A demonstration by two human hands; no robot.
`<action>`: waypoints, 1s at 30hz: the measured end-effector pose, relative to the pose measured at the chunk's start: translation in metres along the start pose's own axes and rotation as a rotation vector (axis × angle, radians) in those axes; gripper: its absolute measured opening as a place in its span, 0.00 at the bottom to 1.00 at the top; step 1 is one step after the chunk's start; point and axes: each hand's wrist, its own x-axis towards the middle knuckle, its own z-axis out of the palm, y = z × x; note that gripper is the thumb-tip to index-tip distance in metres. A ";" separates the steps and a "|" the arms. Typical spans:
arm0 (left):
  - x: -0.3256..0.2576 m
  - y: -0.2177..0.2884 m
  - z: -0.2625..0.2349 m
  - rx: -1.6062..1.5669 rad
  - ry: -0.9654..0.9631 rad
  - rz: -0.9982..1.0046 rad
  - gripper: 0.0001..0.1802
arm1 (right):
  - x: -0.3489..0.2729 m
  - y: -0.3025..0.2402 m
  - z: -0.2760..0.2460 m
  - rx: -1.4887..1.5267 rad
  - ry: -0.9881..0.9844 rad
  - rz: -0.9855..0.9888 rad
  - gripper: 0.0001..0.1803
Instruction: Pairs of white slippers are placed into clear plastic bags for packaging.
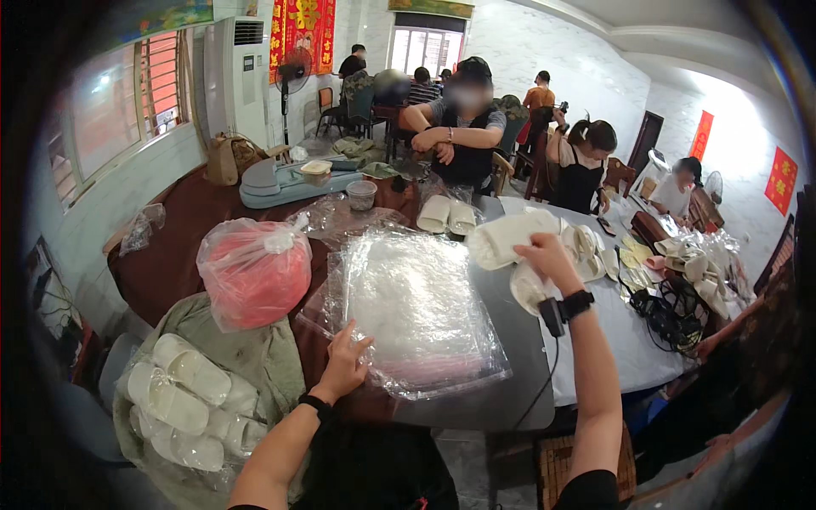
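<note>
My right hand (pixel 548 257) grips a white slipper (pixel 501 238) above the right part of the table. Beneath it lies another pale slipper (pixel 527 287), partly hidden by the hand and the first slipper. A stack of clear plastic bags (pixel 416 306) lies flat in front of me, shiny and slightly creased. At its near left edge rests my left hand (pixel 344 361), open, with thumb and forefinger apart. Beyond the stack sits a pair of white slippers (pixel 446 215), and more pale slippers (pixel 586 251) are piled just right of my right hand.
A tied bag of red material (pixel 255 268) stands at left. Below it, an olive sack (pixel 276 348) holds several wrapped white slippers (pixel 183 399). A tub (pixel 362 195) and a blue-grey device (pixel 285 180) stand farther back. Black cables (pixel 671 314) lie at right. A person (pixel 463 127) faces me across the table.
</note>
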 end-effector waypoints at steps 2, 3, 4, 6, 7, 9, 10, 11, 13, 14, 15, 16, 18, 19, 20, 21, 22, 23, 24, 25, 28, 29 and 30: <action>0.001 0.000 -0.001 -0.001 -0.009 0.011 0.31 | 0.007 -0.028 0.027 -0.078 -0.134 -0.111 0.22; 0.001 -0.002 0.001 0.003 -0.003 0.030 0.31 | 0.007 -0.032 0.055 -0.056 -0.104 -0.228 0.22; 0.003 -0.004 0.002 0.006 0.000 0.055 0.31 | 0.008 -0.028 0.084 -0.036 -0.067 -0.340 0.24; 0.009 -0.011 0.001 0.036 -0.071 0.083 0.37 | 0.003 -0.014 0.137 -0.151 -0.340 -0.233 0.28; 0.024 -0.003 0.006 -0.037 -0.111 0.137 0.41 | -0.003 0.022 0.156 -0.237 -0.438 -0.244 0.32; 0.025 -0.003 -0.012 -0.079 -0.146 0.125 0.47 | -0.030 0.017 0.189 -0.280 -0.659 -0.120 0.43; 0.032 0.004 -0.025 0.036 -0.295 0.064 0.47 | -0.043 0.009 0.190 -0.275 -0.670 -0.125 0.43; 0.038 0.012 -0.035 0.146 -0.447 0.007 0.48 | -0.055 0.006 0.187 -0.333 -0.438 -0.159 0.41; 0.039 0.027 -0.053 0.199 -0.366 0.061 0.47 | -0.079 -0.007 0.170 -0.427 -0.089 -0.274 0.33; 0.038 0.033 -0.066 0.196 -0.306 0.117 0.46 | -0.087 -0.021 0.155 -0.421 -0.102 -0.271 0.33; 0.038 0.045 -0.076 0.047 -0.215 0.194 0.45 | -0.095 -0.034 0.138 -0.083 -0.165 -0.294 0.27; 0.037 0.061 -0.084 -0.099 -0.119 0.263 0.43 | -0.109 -0.049 0.124 0.258 -0.227 -0.313 0.21; 0.029 0.101 -0.096 -0.251 0.064 0.226 0.36 | -0.154 -0.097 0.105 0.294 -0.319 -0.286 0.12; 0.030 0.124 -0.098 -0.442 0.071 0.116 0.35 | -0.190 -0.115 0.103 0.371 -0.255 -0.352 0.09; 0.027 0.140 -0.101 -0.621 0.084 -0.007 0.33 | -0.221 -0.137 0.103 0.383 -0.369 -0.295 0.08; 0.027 0.142 -0.098 -0.747 0.121 -0.035 0.33 | -0.251 -0.150 0.111 0.437 -0.324 -0.477 0.08; 0.027 0.143 -0.095 -0.870 0.165 -0.061 0.33 | -0.278 -0.165 0.120 0.366 -0.268 -0.610 0.10; 0.027 0.150 -0.089 -0.972 0.227 -0.142 0.31 | -0.302 -0.169 0.132 0.485 -0.289 -0.560 0.13; 0.025 0.152 -0.081 -0.973 0.240 -0.149 0.31 | -0.323 -0.177 0.143 0.479 -0.187 -0.627 0.18; 0.020 0.147 -0.074 -0.906 0.328 -0.184 0.28 | -0.341 -0.189 0.156 0.439 -0.115 -0.621 0.19; -0.005 0.138 -0.071 -0.725 0.467 -0.233 0.22 | -0.365 -0.201 0.181 0.364 -0.091 -0.540 0.22; -0.014 0.137 -0.072 -0.677 0.445 -0.215 0.22 | -0.369 -0.199 0.188 0.318 -0.125 -0.465 0.23; -0.021 0.134 -0.073 -0.628 0.428 -0.192 0.22 | -0.370 -0.195 0.194 0.323 -0.130 -0.475 0.23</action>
